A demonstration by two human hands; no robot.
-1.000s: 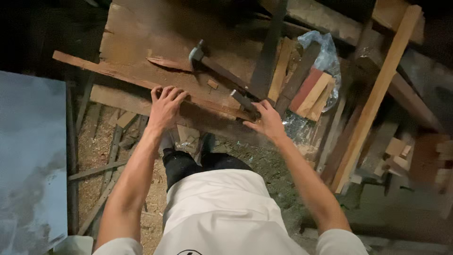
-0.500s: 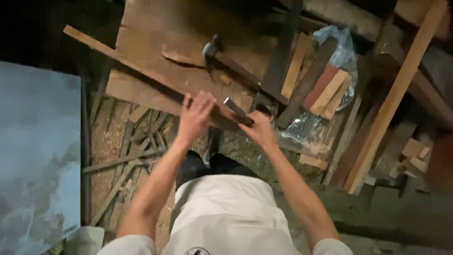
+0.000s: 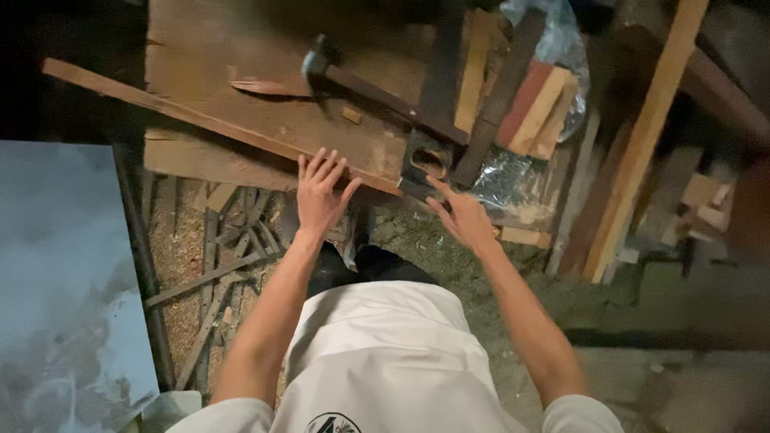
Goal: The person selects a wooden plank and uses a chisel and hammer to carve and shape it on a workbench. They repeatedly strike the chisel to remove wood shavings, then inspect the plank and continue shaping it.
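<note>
Here, at the far left, a pale grey sheet (image 3: 64, 281) lies flat beside a dark bar that runs along its right edge; next to it, thin wood strips (image 3: 212, 273) lie scattered on sawdust; above them a wide wooden board (image 3: 281, 120) lies across the scene, and a long narrow slat (image 3: 160, 108) rests on it at a slant, running from the upper left down toward the middle. The left hand (image 3: 321, 196) is spread open, fingers splayed, with its fingertips touching the slat's lower edge near the board's front edge; it grips nothing. On the board beyond it lies a hammer (image 3: 361, 80), head to the left, dark handle running down to the right; a curled wood sliver (image 3: 257, 85) lies just left of the head. The right hand (image 3: 461, 216) is also open, fingers extended toward a small dark block-like tool (image 3: 425, 164) at the board's right corner; whether the fingertips touch it I cannot tell. Further right, short wood offcuts (image 3: 537, 108) sit in crumpled clear plastic (image 3: 553, 48); a long pale plank (image 3: 642, 144) leans diagonally at the far right, among more loose timber pieces.
</note>
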